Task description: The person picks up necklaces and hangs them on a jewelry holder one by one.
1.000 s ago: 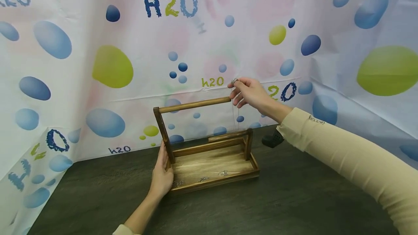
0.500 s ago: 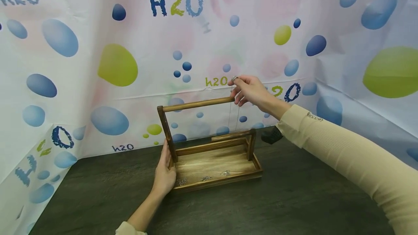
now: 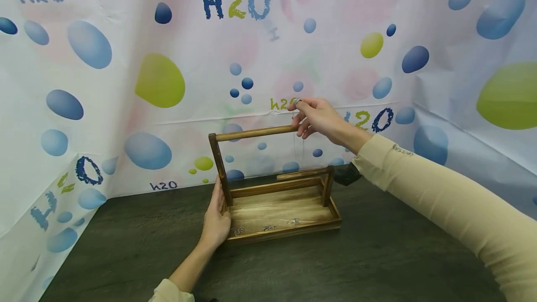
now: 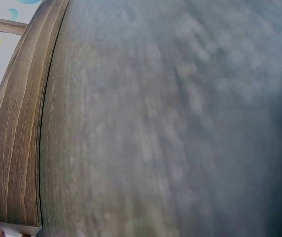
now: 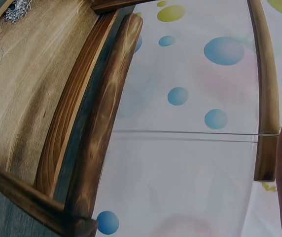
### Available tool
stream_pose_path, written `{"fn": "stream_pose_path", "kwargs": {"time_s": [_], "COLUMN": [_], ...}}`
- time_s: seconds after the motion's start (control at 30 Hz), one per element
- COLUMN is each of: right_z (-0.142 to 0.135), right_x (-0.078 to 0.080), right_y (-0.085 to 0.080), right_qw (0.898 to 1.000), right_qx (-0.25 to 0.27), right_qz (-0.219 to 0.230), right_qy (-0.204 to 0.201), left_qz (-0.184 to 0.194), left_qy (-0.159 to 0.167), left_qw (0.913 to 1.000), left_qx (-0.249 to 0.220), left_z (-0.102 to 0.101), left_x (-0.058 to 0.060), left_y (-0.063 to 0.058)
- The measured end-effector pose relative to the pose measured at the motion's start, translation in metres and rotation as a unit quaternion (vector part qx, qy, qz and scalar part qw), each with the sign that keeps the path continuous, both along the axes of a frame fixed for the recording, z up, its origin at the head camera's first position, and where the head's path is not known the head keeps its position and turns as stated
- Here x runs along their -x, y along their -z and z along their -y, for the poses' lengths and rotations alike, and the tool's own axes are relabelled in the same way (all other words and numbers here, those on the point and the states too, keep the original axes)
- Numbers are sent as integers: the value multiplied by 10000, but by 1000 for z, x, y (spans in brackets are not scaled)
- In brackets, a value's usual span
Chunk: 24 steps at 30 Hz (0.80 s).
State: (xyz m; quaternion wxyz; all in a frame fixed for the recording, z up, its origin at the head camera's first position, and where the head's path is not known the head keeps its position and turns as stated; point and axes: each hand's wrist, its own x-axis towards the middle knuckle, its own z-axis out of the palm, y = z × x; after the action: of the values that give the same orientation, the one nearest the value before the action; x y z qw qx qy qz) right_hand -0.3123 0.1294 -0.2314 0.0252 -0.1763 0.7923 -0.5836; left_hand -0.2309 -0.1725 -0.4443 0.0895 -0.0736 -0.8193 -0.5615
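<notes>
In the head view a brown wooden jewellery stand stands on the dark table, with a shallow tray (image 3: 277,202), an upper bar (image 3: 256,133) and a lower bar (image 3: 302,175). My left hand (image 3: 216,225) holds the tray's left end beside the tall upright. In the left wrist view only bits of fingers show at the bottom corner. My right hand (image 3: 316,115) pinches a thin silver necklace (image 3: 294,146) at the upper bar's free end. The right wrist view shows two thin strands of the necklace (image 5: 190,132) crossing behind or beside the upper bar (image 5: 265,74); contact is unclear.
Several small silver chain pieces (image 3: 269,228) lie in the tray along its front edge. A black object (image 3: 347,175) sits on the table (image 3: 377,246) behind the right sleeve. A white printed backdrop (image 3: 201,50) rises behind the stand.
The head view has shifted, so everything drifts right in it. Relative to the stand, my right hand has moved slightly left with the necklace. My left hand keeps its place on the tray's end.
</notes>
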Motion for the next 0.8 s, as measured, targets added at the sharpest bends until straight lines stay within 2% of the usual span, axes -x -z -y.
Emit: {"fn": "stream_pose_path", "kwargs": {"time_s": [0.27, 0.8], "right_z": [18, 44], "right_x": [0, -2], "right_y": [-2, -3], "right_qw": [9995, 9975], "right_qx": [55, -90], "right_qz": [208, 321], "right_qy": [-211, -627], "left_qz": [25, -36], "left_qy": [12, 6], "left_qw": [10000, 10000], "left_qx": [-36, -87], "left_z": [1, 3], "left_x": [-2, 0], "left_y": [-1, 2]}}
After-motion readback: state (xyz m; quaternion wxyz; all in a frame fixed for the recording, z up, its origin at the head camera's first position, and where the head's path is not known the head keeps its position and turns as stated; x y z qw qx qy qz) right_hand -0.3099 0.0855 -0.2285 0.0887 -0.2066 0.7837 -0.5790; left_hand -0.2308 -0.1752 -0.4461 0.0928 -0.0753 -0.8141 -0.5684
